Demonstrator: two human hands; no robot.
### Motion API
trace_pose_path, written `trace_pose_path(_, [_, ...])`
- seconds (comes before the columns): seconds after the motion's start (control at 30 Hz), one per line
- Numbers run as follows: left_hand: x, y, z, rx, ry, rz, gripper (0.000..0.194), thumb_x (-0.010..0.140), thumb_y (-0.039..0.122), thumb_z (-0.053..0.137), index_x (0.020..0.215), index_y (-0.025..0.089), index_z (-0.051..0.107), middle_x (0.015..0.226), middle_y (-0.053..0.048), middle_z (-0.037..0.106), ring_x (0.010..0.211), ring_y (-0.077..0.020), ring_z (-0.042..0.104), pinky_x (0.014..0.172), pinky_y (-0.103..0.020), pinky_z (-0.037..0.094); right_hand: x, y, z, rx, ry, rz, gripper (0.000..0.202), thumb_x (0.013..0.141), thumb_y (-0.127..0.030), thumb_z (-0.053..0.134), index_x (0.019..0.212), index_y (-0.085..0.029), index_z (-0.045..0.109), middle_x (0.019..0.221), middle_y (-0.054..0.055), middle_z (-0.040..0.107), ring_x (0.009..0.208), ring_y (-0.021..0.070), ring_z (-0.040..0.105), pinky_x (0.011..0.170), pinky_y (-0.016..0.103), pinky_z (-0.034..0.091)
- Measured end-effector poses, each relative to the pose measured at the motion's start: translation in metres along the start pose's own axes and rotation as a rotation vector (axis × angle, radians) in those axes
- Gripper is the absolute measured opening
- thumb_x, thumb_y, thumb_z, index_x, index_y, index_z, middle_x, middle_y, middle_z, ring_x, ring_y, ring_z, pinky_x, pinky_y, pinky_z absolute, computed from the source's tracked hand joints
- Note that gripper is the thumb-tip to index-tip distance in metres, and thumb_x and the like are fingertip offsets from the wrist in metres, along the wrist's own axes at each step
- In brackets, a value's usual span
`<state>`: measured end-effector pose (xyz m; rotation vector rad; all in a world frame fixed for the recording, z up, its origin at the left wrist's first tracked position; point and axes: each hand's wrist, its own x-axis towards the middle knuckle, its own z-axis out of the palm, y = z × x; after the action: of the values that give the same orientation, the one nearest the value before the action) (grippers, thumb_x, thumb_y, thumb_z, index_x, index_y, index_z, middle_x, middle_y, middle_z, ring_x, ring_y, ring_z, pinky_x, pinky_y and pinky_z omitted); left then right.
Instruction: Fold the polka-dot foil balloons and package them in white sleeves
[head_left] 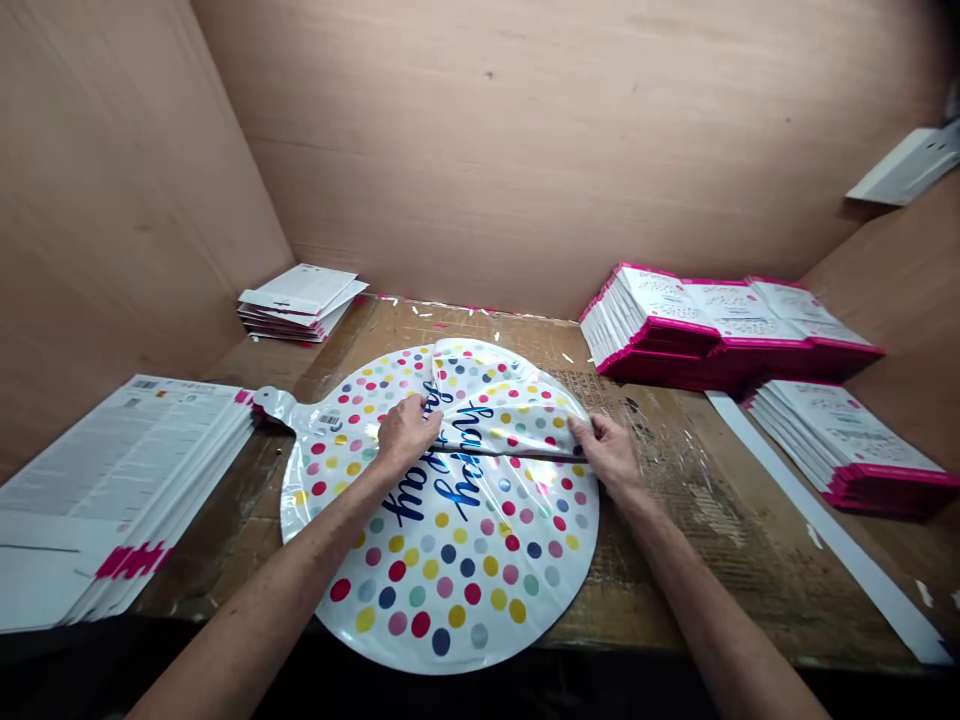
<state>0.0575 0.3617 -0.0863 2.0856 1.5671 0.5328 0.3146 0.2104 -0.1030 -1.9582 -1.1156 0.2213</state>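
Note:
A flat, uninflated round foil balloon (450,570), white with multicoloured dots and blue lettering, lies across the worktable with its neck to the left. Its front edge hangs past the table's front edge. A crease runs across its middle, where the far part is partly folded. My left hand (409,430) is closed on the film near the lettering, its fingertips partly hidden. At the right end of the crease, my right hand (606,450) pinches the balloon's edge between thumb and fingers.
Printed card sleeves (127,450) are piled at the left, with a smaller stack (300,300) behind. Pink-edged packets (720,320) stand at the back right, more (855,430) nearer. A white strip (817,520) lies on the cardboard-covered table (697,560). Wooden panels (525,150) enclose three sides.

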Motion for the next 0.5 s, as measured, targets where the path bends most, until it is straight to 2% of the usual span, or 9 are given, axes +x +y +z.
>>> trace_pose_path(0.07, [-0.003, 0.006, 0.001, 0.032, 0.039, -0.025, 0.035, 0.083, 0.032, 0.057, 0.114, 0.016, 0.061, 0.104, -0.014, 0.071, 0.1, -0.0325, 0.066, 0.082, -0.04, 0.05, -0.002, 0.008, 0.006, -0.112, 0.058, -0.009, 0.051, 0.081, -0.066, 0.044, 0.066, -0.019, 0.055, 0.06, 0.0, 0.053, 0.059, 0.0155, 0.047, 0.054, 0.026, 0.034])
trace_pose_path(0.13, [-0.008, 0.014, 0.003, 0.072, 0.111, 0.029, 0.049, 0.085, 0.028, 0.055, 0.131, 0.013, 0.05, 0.123, -0.019, 0.064, 0.11, -0.034, 0.062, 0.089, -0.043, 0.049, 0.002, 0.008, 0.011, -0.151, 0.084, -0.015, 0.045, 0.082, -0.06, 0.046, 0.062, -0.02, 0.049, 0.057, -0.001, 0.049, 0.058, 0.0153, 0.045, 0.055, 0.027, 0.032])
trace_pose_path(0.17, [-0.01, 0.018, 0.004, 0.099, 0.161, 0.111, 0.053, 0.087, 0.026, 0.052, 0.136, 0.011, 0.045, 0.133, -0.021, 0.057, 0.118, -0.0343, 0.058, 0.093, -0.044, 0.048, 0.005, 0.007, 0.012, -0.166, 0.088, -0.023, 0.043, 0.082, -0.058, 0.046, 0.061, -0.02, 0.047, 0.057, -0.001, 0.048, 0.058, 0.0152, 0.045, 0.055, 0.027, 0.031])
trace_pose_path(0.23, [-0.009, 0.023, 0.011, 0.172, 0.24, 0.372, 0.056, 0.09, 0.026, 0.048, 0.143, 0.009, 0.038, 0.15, -0.021, 0.041, 0.136, -0.0339, 0.042, 0.105, -0.045, 0.041, 0.007, 0.004, 0.012, -0.194, 0.083, -0.036, 0.041, 0.084, -0.054, 0.046, 0.061, -0.02, 0.047, 0.057, -0.001, 0.048, 0.058, 0.0157, 0.046, 0.056, 0.028, 0.033])
trace_pose_path(0.3, [-0.002, 0.023, 0.021, 0.257, 0.229, 0.566, 0.058, 0.093, 0.035, 0.045, 0.144, 0.007, 0.038, 0.155, -0.02, 0.033, 0.146, -0.0345, 0.024, 0.115, -0.049, 0.028, 0.003, 0.001, 0.01, -0.209, 0.08, -0.037, 0.04, 0.087, -0.052, 0.043, 0.068, -0.019, 0.054, 0.063, 0.002, 0.055, 0.062, 0.0182, 0.051, 0.06, 0.029, 0.038])
trace_pose_path(0.37, [0.008, 0.018, 0.032, 0.318, 0.133, 0.538, 0.066, 0.095, 0.048, 0.04, 0.146, 0.006, 0.038, 0.155, -0.021, 0.033, 0.147, -0.0375, 0.018, 0.117, -0.057, 0.018, -0.007, -0.004, 0.007, -0.259, 0.139, -0.131, 0.041, 0.089, -0.05, 0.044, 0.092, -0.014, 0.062, 0.088, 0.011, 0.065, 0.082, 0.0247, 0.059, 0.072, 0.034, 0.046])
trace_pose_path(0.4, [0.013, 0.015, 0.038, 0.336, 0.095, 0.481, 0.071, 0.095, 0.053, 0.036, 0.146, 0.005, 0.037, 0.155, -0.022, 0.033, 0.146, -0.0391, 0.019, 0.117, -0.059, 0.016, -0.013, -0.008, 0.006, -0.316, 0.167, -0.233, 0.044, 0.089, -0.049, 0.047, 0.109, -0.012, 0.061, 0.108, 0.017, 0.064, 0.1, 0.0289, 0.058, 0.082, 0.039, 0.047])
trace_pose_path(0.47, [0.019, 0.008, 0.046, 0.347, 0.064, 0.4, 0.077, 0.095, 0.059, 0.026, 0.147, 0.002, 0.034, 0.156, -0.023, 0.031, 0.146, -0.0398, 0.02, 0.117, -0.06, 0.015, -0.02, -0.018, 0.005, -0.493, 0.117, -0.512, 0.053, 0.088, -0.04, 0.053, 0.132, -0.01, 0.05, 0.138, 0.022, 0.048, 0.13, 0.0337, 0.043, 0.102, 0.049, 0.04])
trace_pose_path(0.5, [0.02, 0.005, 0.048, 0.345, 0.062, 0.391, 0.08, 0.095, 0.06, 0.023, 0.148, 0.001, 0.032, 0.157, -0.023, 0.028, 0.146, -0.0392, 0.019, 0.117, -0.059, 0.015, -0.021, -0.025, 0.006, -0.595, 0.02, -0.638, 0.052, 0.088, -0.032, 0.055, 0.135, -0.011, 0.048, 0.144, 0.021, 0.044, 0.136, 0.0338, 0.036, 0.108, 0.051, 0.035])
